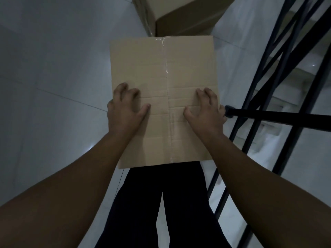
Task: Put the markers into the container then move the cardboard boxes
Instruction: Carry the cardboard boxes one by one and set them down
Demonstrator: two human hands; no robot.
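cardboard box (161, 72) | tan, taped centre seam, top up | second box (179, 15) just beyond

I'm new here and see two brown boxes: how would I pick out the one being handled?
Left of the black stair railing, just ahead of the person's dark trousers, is the nearer cardboard box. Unlike the box beyond it, its taped top carries the left hand and right hand.
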